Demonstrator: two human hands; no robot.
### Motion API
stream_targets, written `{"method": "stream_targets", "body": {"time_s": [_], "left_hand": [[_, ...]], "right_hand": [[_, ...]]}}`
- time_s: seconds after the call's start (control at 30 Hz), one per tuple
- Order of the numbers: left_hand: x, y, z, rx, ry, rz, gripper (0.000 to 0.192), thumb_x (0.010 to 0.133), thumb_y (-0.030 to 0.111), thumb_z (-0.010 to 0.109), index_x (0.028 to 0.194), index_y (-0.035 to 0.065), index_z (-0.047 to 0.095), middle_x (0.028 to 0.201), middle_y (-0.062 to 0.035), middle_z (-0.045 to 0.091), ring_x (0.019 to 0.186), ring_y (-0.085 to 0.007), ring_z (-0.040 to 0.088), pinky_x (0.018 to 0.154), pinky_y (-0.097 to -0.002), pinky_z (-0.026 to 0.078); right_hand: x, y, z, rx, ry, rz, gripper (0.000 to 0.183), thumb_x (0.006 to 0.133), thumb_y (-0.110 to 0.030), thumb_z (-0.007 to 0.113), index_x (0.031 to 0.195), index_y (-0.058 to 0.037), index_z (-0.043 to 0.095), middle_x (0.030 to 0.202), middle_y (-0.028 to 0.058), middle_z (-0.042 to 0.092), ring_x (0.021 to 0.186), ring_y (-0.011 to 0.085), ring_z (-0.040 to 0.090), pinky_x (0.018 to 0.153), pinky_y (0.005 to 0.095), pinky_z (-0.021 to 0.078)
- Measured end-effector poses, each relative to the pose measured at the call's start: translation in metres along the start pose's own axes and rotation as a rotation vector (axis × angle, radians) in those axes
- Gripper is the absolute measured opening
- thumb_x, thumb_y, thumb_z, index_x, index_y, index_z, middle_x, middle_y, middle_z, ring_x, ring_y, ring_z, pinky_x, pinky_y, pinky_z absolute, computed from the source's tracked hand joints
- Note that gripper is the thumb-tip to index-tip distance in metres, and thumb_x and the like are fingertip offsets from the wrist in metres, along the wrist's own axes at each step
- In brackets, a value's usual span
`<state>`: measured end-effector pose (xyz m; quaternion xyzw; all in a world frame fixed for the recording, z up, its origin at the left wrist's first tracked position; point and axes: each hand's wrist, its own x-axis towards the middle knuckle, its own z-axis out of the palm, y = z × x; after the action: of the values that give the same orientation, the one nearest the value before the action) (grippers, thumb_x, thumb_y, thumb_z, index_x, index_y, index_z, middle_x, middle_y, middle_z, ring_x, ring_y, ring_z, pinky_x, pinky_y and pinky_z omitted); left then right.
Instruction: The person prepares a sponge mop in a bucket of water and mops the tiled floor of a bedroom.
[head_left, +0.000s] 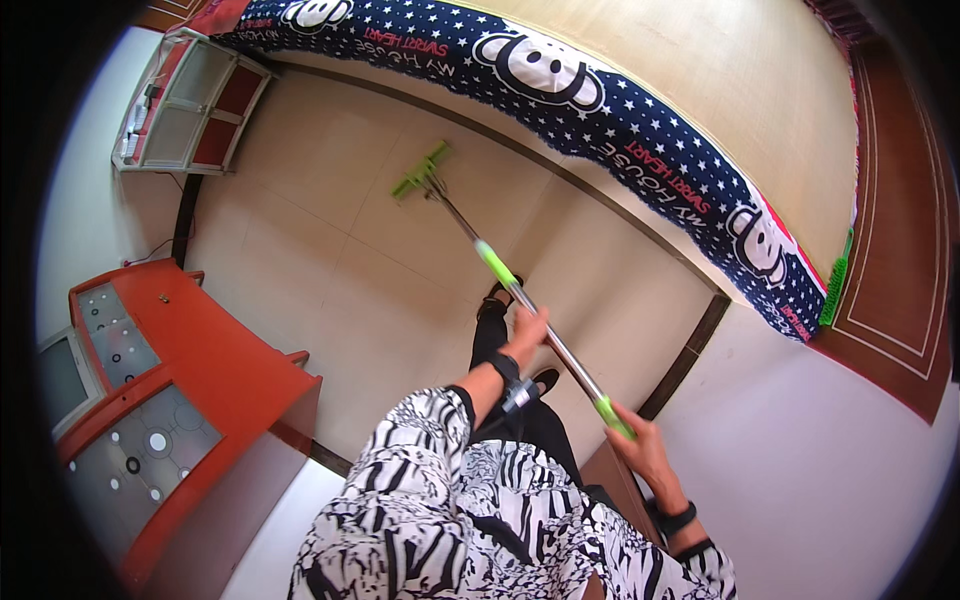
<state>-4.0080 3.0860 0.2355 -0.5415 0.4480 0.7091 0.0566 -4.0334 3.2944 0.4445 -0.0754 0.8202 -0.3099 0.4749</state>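
A sponge mop with a green head rests on the beige tiled floor, out in front of my feet. Its metal pole slants back toward my right side and has a green sleeve partway along. My left hand is wrapped around the middle of the pole, below that sleeve. Up at the green end grip, my right hand is closed on the handle. The pad under the mop head is hard to make out.
A bed with a star-patterned navy skirt runs along the far right. Left stand a red desk with patterned glass panels and a small cabinet. A green duster is by the brown bed board. White wall borders my right.
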Motion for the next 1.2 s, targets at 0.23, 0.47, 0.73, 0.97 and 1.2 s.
{"method": "stream_targets", "body": {"time_s": [0.23, 0.47, 0.73, 0.97, 1.2], "left_hand": [[0.116, 0.143, -0.041, 0.07, 0.028, -0.045, 0.027, 0.084, 0.029, 0.043, 0.078, 0.0028, 0.04, 0.062, -0.0091, 0.052, 0.052, -0.02, 0.056, 0.047, -0.0345, 0.05], [0.13, 0.141, -0.039, 0.063, -0.02, -0.215, 0.033, 0.086, 0.032, 0.038, 0.091, -0.0009, 0.033, 0.065, -0.0118, 0.052, 0.058, -0.023, 0.057, 0.052, -0.0377, 0.052], [0.033, 0.02, 0.038, 0.235, -0.187, -0.324, 0.028, 0.085, 0.029, 0.035, 0.085, 0.0021, 0.037, 0.063, -0.0111, 0.052, 0.053, -0.023, 0.057, 0.048, -0.0376, 0.051], [-0.061, -0.098, 0.119, 0.439, -0.25, -0.36, 0.026, 0.084, 0.025, 0.038, 0.09, -0.0003, 0.036, 0.069, -0.0139, 0.052, 0.055, -0.0277, 0.058, 0.047, -0.0408, 0.051], [-0.101, -0.193, 0.138, 0.41, -0.592, -0.509, 0.028, 0.084, 0.032, 0.04, 0.092, 0.0053, 0.041, 0.083, -0.0116, 0.048, 0.075, -0.0294, 0.055, 0.065, -0.0483, 0.048]], "right_hand": [[0.167, -0.098, 0.02, 0.119, 0.059, -0.191, 0.037, 0.075, -0.017, 0.057, 0.11, -0.0067, 0.051, 0.074, 0.019, 0.059, 0.059, 0.0199, 0.056, 0.058, 0.0316, 0.043], [0.137, -0.077, 0.003, 0.279, 0.072, -0.154, 0.037, 0.077, -0.018, 0.056, 0.111, -0.0056, 0.05, 0.078, 0.0174, 0.06, 0.067, 0.0162, 0.057, 0.062, 0.0294, 0.0434], [0.004, 0.015, -0.02, 0.4, 0.059, 0.149, 0.039, 0.078, -0.019, 0.056, 0.114, -0.0061, 0.048, 0.072, 0.0044, 0.058, 0.061, 0.0105, 0.052, 0.057, 0.0253, 0.0417], [-0.121, 0.116, -0.022, 0.602, 0.152, 0.366, 0.037, 0.078, -0.017, 0.055, 0.113, -0.0084, 0.05, 0.063, -0.0015, 0.049, 0.052, 0.0062, 0.044, 0.049, 0.0211, 0.0379], [-0.214, 0.209, 0.005, 0.644, 0.387, 0.144, 0.034, 0.077, -0.017, 0.055, 0.11, -0.0075, 0.051, 0.081, 0.0099, 0.061, 0.065, 0.0135, 0.054, 0.062, 0.0285, 0.044]]}}
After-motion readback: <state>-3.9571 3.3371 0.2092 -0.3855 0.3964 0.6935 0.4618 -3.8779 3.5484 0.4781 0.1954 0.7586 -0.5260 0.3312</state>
